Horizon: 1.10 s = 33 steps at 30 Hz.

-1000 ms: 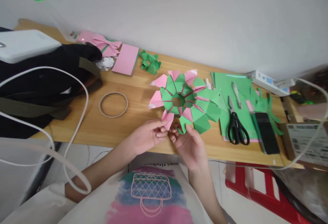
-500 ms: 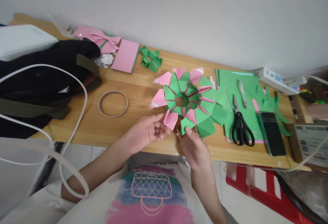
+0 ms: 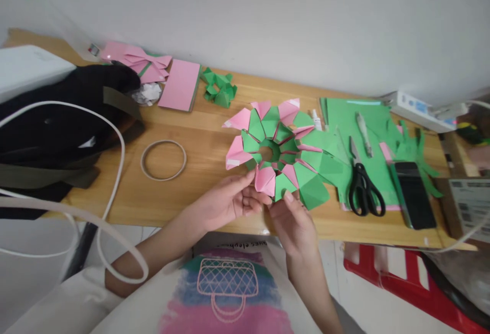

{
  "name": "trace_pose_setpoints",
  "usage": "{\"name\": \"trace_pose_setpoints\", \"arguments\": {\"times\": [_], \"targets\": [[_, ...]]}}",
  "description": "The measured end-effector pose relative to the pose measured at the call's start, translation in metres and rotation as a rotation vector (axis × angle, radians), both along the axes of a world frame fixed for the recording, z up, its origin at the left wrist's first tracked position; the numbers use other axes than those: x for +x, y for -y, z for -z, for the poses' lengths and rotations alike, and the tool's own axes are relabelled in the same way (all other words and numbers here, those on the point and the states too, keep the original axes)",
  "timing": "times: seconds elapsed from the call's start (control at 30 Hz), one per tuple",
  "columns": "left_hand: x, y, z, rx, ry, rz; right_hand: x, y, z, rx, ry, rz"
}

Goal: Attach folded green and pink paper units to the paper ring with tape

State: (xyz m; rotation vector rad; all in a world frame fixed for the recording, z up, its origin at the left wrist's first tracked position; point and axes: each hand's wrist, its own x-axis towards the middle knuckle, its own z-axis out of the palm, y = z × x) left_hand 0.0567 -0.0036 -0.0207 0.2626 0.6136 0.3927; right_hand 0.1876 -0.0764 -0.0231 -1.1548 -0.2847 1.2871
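Note:
A ring of folded green and pink paper point(image 3: 270, 122) stands over the middle of the table, with pink flaps around its left and upper edge and larger green flaps on its right. At its lower left, my left hand point(image 3: 239, 196) pinches a pink flap between thumb and fingers. My right hand point(image 3: 294, 216) grips the lower edge of the ring, its thumb on a green flap and its other fingers partly hidden beneath.
On the wooden table point(image 3: 206, 145) lie a tape ring point(image 3: 163, 178), a small green paper piece point(image 3: 219, 88) and pink sheets point(image 3: 179, 84). Scissors point(image 3: 365, 191), a phone point(image 3: 415, 196) and green paper point(image 3: 344, 114) lie right. A white cable point(image 3: 123, 155) loops at left.
My left hand has moved right and its thumb and fingers have closed on the pink flap. The view has shifted slightly.

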Motion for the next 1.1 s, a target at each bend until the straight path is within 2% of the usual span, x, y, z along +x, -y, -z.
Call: {"name": "trace_pose_setpoints", "arguments": {"times": [0.2,0.43,0.57,1.1], "targets": [[0.007,0.005,-0.003,-0.035,0.009,-0.052,-0.004,0.0,-0.003,0.02,-0.004,0.031],[0.01,0.008,-0.003,-0.076,0.026,-0.11,-0.011,0.0,-0.006,0.071,-0.028,0.156],[0.014,0.009,-0.001,-0.069,0.059,-0.122,-0.013,-0.001,-0.006,0.041,-0.009,0.207],[0.029,0.015,-0.006,-0.133,0.113,-0.241,-0.02,-0.003,-0.009,0.052,-0.232,0.32]]}}
